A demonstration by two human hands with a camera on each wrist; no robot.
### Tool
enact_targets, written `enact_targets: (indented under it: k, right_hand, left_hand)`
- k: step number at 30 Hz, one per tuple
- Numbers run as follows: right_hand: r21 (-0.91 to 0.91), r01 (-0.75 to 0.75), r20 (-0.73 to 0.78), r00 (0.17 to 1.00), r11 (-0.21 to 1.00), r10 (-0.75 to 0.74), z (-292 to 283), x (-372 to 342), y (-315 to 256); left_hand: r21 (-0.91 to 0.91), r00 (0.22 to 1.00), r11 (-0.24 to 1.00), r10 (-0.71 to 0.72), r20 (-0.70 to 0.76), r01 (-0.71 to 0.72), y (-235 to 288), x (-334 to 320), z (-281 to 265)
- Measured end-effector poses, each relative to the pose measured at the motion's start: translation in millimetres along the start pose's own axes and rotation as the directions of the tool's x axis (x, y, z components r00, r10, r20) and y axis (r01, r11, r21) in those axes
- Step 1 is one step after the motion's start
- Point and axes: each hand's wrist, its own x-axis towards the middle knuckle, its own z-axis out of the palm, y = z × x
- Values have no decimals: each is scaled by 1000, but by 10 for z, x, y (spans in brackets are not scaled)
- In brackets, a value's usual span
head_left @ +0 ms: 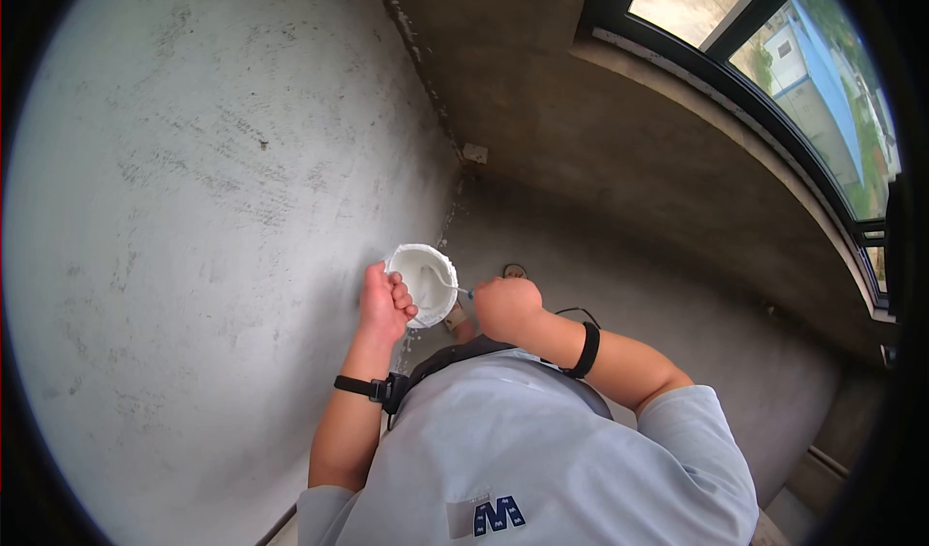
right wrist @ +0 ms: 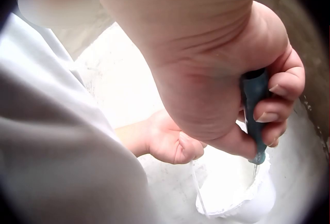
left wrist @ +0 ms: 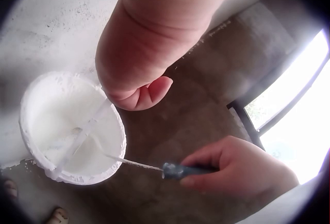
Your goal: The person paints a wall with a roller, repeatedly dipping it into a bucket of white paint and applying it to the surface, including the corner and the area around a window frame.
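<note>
A white bucket [head_left: 452,299] with a crusted rim hangs from its thin handle, which my left hand [head_left: 384,304] grips with curled fingers; in the left wrist view the handle crosses the bucket mouth [left wrist: 121,154]. My right hand [head_left: 509,308] holds a tool by its dark blue-green handle [right wrist: 254,100], fingers wrapped round it. The tool's thin, white-coated shaft [left wrist: 136,163] reaches over the rim into the bucket. White material lies inside; the tool's far end is not clearly visible in it.
A grey-white plastered wall [head_left: 223,188] stands close on the left. A dark-framed window [head_left: 716,47] is at the upper right, above a brown wall [head_left: 542,101]. A small white box [head_left: 475,153] sits by the corner. Feet in sandals [left wrist: 59,216] stand below.
</note>
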Motion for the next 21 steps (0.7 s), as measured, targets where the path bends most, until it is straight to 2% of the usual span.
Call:
enact_targets:
  k: [3, 5, 9, 11, 12, 15, 21]
  right_hand:
    - [6, 15, -16, 1000, 1000, -14, -10, -68, 46]
    - [25, 26, -139, 990, 999, -22, 43, -137, 118]
    - [13, 35, -212, 977, 999, -31, 172, -176, 296]
    - [81, -12, -224, 974, 997, 30, 138, -268, 340]
    - [79, 34, -306, 952, 996, -9, 206, -272, 388]
    - [46, 26, -379, 925, 999, -7, 251, -276, 424]
    - [67, -1, -423, 906, 998, 29, 184, -354, 299]
  left_hand:
    - [-18, 1000, 1000, 5, -15, -5, 0, 1, 2]
    - [-57, 999, 998, -3, -43, 0, 13, 3, -10]
    - [-92, 999, 996, 4, -41, -8, 24, 37, -82]
    - [-98, 1000, 995, -10, -18, 8, 63, 23, -66]
    - [-100, 1000, 995, 4, -11, -5, 86, -1, -50]
    - [-113, 1000, 993, 22, 3, -21, 125, -9, -21]
    - [-172, 1000, 985, 23, 19, -19, 221, -46, -16]
